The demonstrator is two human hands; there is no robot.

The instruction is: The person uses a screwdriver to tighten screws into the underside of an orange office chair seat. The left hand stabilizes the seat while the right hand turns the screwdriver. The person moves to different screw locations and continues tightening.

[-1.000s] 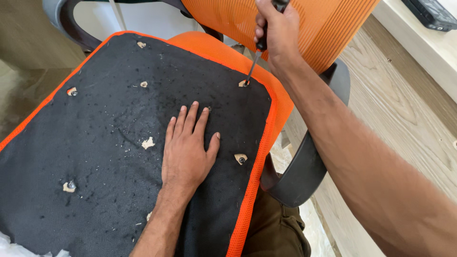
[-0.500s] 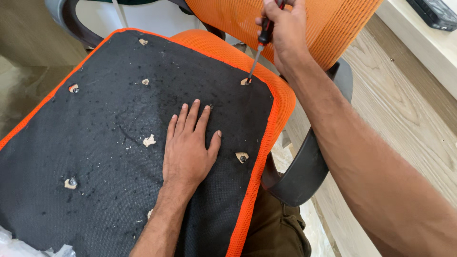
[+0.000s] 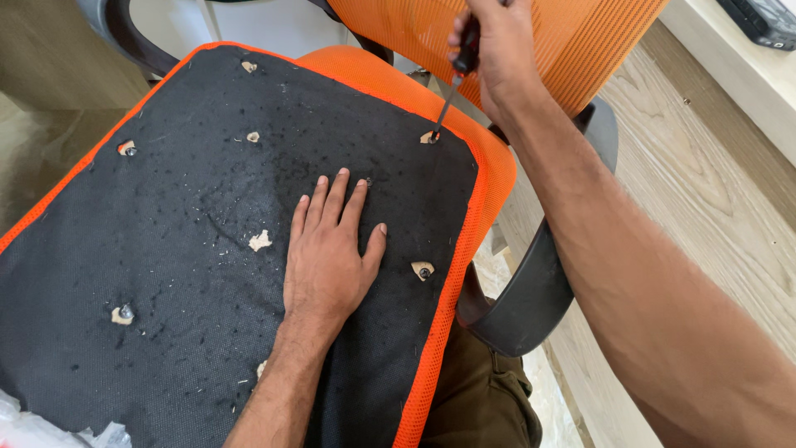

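A black fabric underside of an orange-edged chair seat (image 3: 166,274) fills the view over pale wood-plank flooring (image 3: 705,216). The left hand (image 3: 327,257) lies flat at centre, fingers slightly spread. At one o'clock, the right hand (image 3: 497,50) is clamped on a black-handled screwdriver (image 3: 454,79), its tip in a torn screw hole (image 3: 429,137) near the seat's edge.

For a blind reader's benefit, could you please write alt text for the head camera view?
The right hand drives a screwdriver into a hole in the black underside of an upturned orange chair seat, while the left hand presses flat on it.
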